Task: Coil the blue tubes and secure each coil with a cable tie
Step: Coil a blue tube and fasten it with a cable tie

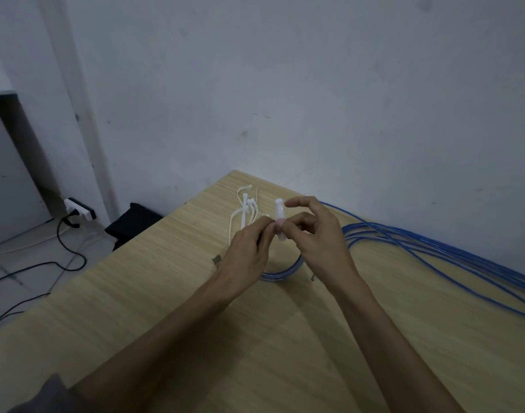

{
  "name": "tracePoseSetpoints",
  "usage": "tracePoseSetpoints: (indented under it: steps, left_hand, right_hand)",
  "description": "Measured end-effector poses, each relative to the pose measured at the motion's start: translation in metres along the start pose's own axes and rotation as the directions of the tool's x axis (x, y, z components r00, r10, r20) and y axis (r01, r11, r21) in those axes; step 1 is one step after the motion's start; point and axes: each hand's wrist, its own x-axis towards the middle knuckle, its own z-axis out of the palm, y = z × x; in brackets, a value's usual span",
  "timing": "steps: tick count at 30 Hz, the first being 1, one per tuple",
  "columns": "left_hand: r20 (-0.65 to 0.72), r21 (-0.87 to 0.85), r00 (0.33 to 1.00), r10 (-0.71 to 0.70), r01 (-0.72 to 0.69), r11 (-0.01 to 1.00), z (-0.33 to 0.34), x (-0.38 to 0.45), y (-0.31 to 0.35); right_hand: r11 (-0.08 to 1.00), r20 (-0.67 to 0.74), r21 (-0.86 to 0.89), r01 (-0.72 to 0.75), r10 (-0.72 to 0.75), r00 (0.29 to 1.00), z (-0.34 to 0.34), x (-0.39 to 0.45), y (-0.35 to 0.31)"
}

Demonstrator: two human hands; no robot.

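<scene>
my left hand (249, 248) and right hand (318, 234) both pinch a white plastic cable tie (279, 217), its long axis upright. the small coil of blue tube (280, 274) lies on the wooden desk (166, 293) directly beneath, equally near both hands.

The left hand (245, 252) and right hand (320, 234) cover most of the blue coil (280, 274) on the table (154, 293); only its near arc shows below them. The white cable tie (279, 217) between the fingertips is blurred, and its lower end vanishes behind the fingers, so whether it loops the coil cannot be told. The spare ties (245, 211) are too smeared to count. The loose blue tubes (434, 248) run off the right edge. The grey sleeve (44, 394) is cut off at the bottom.
</scene>
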Motion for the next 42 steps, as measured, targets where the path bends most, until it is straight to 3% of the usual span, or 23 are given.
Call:
tracePoseSetpoints:
  steps: [11,19,23,31,42]
  left_hand:
    - [-0.008,0.031,1.000,0.020,-0.020,0.999,-0.002,-0.001,0.007]
    - [-0.034,0.166,0.993,0.117,-0.110,0.980,0.000,-0.002,0.007]
    - [-0.041,0.155,0.991,0.125,-0.117,0.981,0.000,-0.003,0.010]
    - [-0.017,0.148,0.992,0.127,-0.123,0.981,-0.002,-0.005,0.017]
    - [0.055,0.104,0.992,0.111,-0.116,0.988,-0.004,-0.005,0.018]
  right_hand:
    - [0.991,-0.104,0.132,0.000,0.014,0.994,0.001,-0.002,-0.002]
    - [0.975,-0.019,0.185,-0.119,0.125,0.992,-0.008,0.000,-0.004]
    - [0.958,0.047,0.203,-0.203,0.198,0.979,-0.015,0.002,-0.006]
    - [0.955,0.148,0.220,-0.199,0.169,0.974,-0.019,0.004,-0.006]
    - [0.978,0.141,0.148,-0.149,0.128,0.982,-0.022,0.002,-0.013]
